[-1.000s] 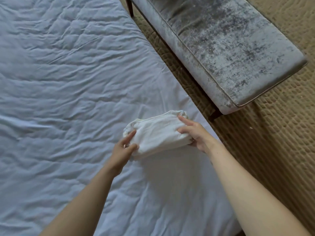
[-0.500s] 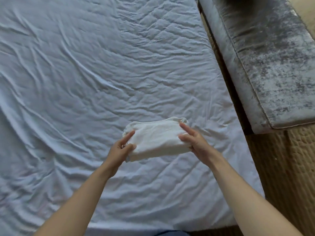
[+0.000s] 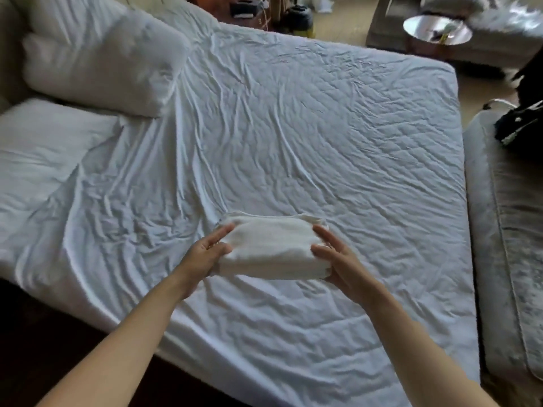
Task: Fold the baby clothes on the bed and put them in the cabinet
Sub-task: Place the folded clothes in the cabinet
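Looking down on a big bed (image 3: 323, 127) with a crumpled white sheet, taking up most of the view. Pretty much dead centre, a touch toward 6 o'clock: a folded stack of white baby clothes (image 3: 273, 251), neat little rectangle, held between both hands. Left grip (image 3: 205, 257) clamped on the 9 o'clock end of the stack, thumb and fingers pinching the edge. Right grip (image 3: 343, 262) clamped on the 3 o'clock end, same deal, fingers over the top corner and palm against the side. Looks lifted just off the sheet, going by the shadow under the near edge, but can't say for sure. Bare forearms coming in from 7 and 5 o'clock.

Rest of the room:
- Two white pillows, a puffy one (image 3: 97, 63) up at 10 o'clock and a flatter one (image 3: 44, 148) at 9 o'clock, just beside each other.
- Grey velvety bench (image 3: 499, 259) running along the 3 o'clock edge, just beside the bed.
- Black bag (image 3: 523, 127) on the far end of that bench, around 2 o'clock.
- Small round shiny table (image 3: 437, 29) at 1 o'clock, well apart from the stack.
- Dark floor (image 3: 44, 333) at 8 o'clock.
- Some clutter up at 12 o'clock, too blurry to make out.
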The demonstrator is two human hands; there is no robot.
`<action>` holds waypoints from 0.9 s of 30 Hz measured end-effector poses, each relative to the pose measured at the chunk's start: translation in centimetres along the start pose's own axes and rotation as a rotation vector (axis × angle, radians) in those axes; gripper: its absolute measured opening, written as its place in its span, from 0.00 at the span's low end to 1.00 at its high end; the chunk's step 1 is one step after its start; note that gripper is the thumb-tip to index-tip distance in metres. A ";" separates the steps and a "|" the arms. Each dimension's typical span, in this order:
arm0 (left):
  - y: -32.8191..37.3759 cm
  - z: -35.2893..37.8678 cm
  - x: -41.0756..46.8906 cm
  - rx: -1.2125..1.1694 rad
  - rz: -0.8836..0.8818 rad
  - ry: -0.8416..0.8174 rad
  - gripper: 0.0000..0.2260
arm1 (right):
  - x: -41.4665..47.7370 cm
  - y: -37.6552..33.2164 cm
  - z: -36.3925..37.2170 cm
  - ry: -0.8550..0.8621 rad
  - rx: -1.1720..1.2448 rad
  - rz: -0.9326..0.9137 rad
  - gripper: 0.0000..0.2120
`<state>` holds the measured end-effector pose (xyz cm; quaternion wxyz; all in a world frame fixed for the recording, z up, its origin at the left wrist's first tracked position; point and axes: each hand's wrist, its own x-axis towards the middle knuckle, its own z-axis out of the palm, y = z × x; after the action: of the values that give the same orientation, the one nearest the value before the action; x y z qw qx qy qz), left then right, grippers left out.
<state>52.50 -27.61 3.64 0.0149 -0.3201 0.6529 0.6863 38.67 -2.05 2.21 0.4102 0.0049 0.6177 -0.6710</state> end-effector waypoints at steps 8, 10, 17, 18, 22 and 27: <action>0.3 -10.8 -11.0 -0.130 0.075 0.148 0.16 | -5.1 -1.9 12.1 -0.184 -0.192 -0.131 0.19; -0.3 -13.9 -14.2 -0.150 0.089 0.183 0.16 | -6.5 -1.9 15.7 -0.248 -0.228 -0.144 0.19; -3.2 -24.3 -27.1 -0.180 0.221 0.353 0.17 | -10.8 0.2 29.6 -0.472 -0.301 -0.210 0.21; -3.9 -25.7 -28.8 -0.185 0.227 0.373 0.17 | -11.4 0.7 31.6 -0.509 -0.311 -0.217 0.21; -5.9 -30.5 -36.0 -0.209 0.265 0.522 0.16 | -13.6 2.6 39.5 -0.646 -0.353 -0.225 0.23; -8.8 -35.8 -43.8 -0.216 0.254 0.642 0.30 | -15.8 4.4 49.3 -0.805 -0.432 -0.213 0.24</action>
<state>106.25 -41.34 18.02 -0.3105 -0.4353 0.5826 0.6121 76.24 -34.06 18.34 0.5375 -0.4046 0.5321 -0.5141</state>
